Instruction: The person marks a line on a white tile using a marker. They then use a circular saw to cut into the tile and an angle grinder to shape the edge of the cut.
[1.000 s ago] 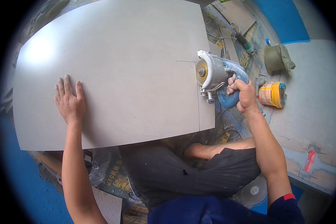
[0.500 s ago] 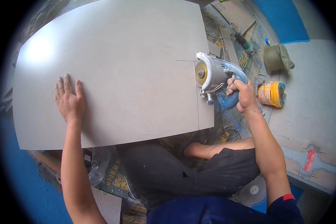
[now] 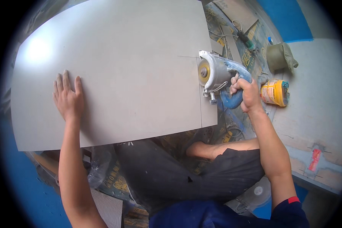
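A large pale grey tile (image 3: 140, 87) spreads across the view in front of me. Flat on its left part rests my left hand (image 3: 68, 98), fingers stretched out and slightly apart. My right hand (image 3: 247, 92) is wrapped round the blue handle of a handheld tile saw (image 3: 218, 74) at the tile's right edge. The saw's round yellow blade (image 3: 205, 72) faces left, over the tile near a thin dark line drawn along that edge. A short cross line meets it beyond the saw. The blade's lower rim is hidden, so whether it touches the tile I cannot tell.
To the right stand a yellow bucket (image 3: 274, 92) and an olive-green bag-like item (image 3: 281, 57). A green and black power tool (image 3: 247, 40) with a cord lies at the far right. Printed dark sheeting (image 3: 226, 135) covers the floor beside my bare leg (image 3: 220, 147).
The tile and its surroundings sit slightly higher and further left in the picture. Both hands keep their places, the left on the tile and the right on the saw handle.
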### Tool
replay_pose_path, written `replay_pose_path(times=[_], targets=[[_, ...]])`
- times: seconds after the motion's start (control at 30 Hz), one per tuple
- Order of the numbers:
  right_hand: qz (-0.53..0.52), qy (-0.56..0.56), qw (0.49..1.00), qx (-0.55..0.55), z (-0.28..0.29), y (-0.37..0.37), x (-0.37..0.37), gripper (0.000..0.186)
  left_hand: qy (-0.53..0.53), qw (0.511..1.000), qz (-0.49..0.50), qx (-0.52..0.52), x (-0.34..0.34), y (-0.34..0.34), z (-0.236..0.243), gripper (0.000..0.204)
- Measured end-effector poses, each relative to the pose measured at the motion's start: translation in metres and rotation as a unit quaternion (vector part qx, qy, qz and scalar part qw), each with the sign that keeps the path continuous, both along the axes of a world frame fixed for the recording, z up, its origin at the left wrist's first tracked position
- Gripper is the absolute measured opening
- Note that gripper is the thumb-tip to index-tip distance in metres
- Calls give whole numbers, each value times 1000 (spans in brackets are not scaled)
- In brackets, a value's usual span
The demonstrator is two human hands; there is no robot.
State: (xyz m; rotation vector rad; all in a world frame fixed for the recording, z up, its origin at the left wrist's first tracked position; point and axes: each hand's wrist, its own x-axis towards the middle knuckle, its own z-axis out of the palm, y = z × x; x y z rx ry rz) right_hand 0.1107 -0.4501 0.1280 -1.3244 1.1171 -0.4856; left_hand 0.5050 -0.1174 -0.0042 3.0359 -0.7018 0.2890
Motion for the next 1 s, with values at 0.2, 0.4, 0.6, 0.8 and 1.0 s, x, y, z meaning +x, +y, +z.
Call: replay_pose_path(times=[0.2, 0.4, 0.6, 0.8, 1.0], targets=[[1, 8, 1000, -5, 2, 1, 3, 4, -4, 1000, 6, 10, 6, -1, 0, 66], [-1, 6, 1000, 3, 0, -3, 1, 6, 5, 1000, 7, -8, 7, -3, 1, 65], [5, 24, 1000, 7, 7, -3, 3, 9, 10, 1000, 9, -13, 11, -6, 7, 65], [12, 36, 999, 12, 14, 0, 8, 12, 12, 1000, 9, 4, 18, -9, 11, 68], [12, 36, 999, 19, 16, 0, 9, 9, -1, 1000, 11, 8, 26, -12, 6, 67]])
